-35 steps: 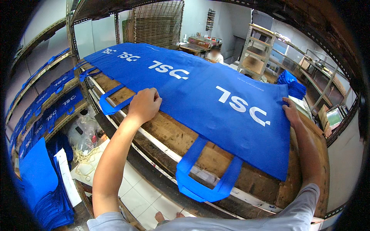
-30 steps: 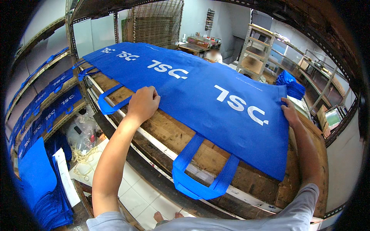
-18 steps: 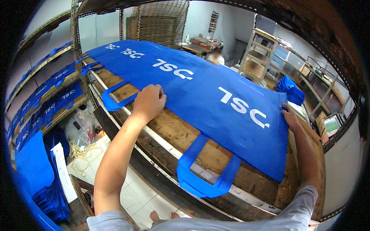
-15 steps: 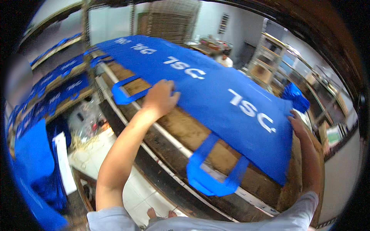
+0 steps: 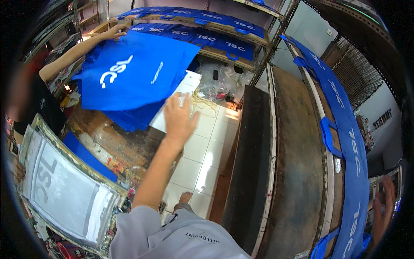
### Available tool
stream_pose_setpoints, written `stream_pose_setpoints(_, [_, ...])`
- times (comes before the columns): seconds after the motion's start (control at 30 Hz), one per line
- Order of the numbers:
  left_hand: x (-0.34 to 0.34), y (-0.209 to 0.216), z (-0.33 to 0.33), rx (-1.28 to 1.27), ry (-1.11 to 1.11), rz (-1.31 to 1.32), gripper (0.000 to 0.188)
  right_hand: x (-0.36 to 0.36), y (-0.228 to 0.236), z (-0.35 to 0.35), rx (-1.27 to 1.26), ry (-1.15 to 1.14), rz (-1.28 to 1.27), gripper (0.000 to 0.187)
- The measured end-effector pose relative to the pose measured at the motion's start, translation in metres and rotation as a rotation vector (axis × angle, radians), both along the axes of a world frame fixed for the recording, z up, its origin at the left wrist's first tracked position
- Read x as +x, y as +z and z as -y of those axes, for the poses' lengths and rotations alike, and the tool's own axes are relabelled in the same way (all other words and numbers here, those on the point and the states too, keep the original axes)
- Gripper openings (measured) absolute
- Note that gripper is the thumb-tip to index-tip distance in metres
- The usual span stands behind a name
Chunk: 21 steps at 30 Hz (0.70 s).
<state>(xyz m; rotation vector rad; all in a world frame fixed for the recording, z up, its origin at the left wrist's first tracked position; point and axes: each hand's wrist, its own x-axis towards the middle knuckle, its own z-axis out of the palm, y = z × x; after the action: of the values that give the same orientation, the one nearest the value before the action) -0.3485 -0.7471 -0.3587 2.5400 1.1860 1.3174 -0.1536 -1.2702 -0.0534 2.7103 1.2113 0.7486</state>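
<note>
My left hand (image 5: pixel 180 117) reaches forward with its fingers apart and nothing in them. Just beyond it, a co-worker's hand (image 5: pixel 115 32) lifts a blue fabric bag (image 5: pixel 138 71) with white print by its far corner. More blue bags (image 5: pixel 131 120) lie under it, beside a white sheet (image 5: pixel 160 120) close to my fingers. At the far right, my right hand (image 5: pixel 384 205) is raised with fingers spread, near a row of printed blue bags (image 5: pixel 355 157) laid along a wooden board.
A screen-printing frame (image 5: pixel 64 190) tilts up at the lower left, the co-worker's other hand (image 5: pixel 18 169) at its edge. Racks (image 5: pixel 241 64) of printed blue bags stand behind. Bare boards (image 5: pixel 297 151) lie on my right, and white floor tiles (image 5: pixel 202 146) run between.
My view has swung left from the board of blue bags. My right hand has come off the bag it was touching at the board's end. The co-worker and printing frame now show.
</note>
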Motion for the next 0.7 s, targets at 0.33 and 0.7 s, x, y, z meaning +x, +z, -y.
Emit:
stream_pose_setpoints(0.33, [-0.072,0.012,-0.082,0.123,0.357,-0.472,0.023,-0.082,-0.035,-0.335,-0.431,0.823,-0.337,0.025])
stream_pose_setpoints(0.7, [-0.054,0.140,-0.042,0.087,-0.136,-0.448,0.016,-0.120,-0.225,-0.429,-0.202,0.918,-1.091,0.060])
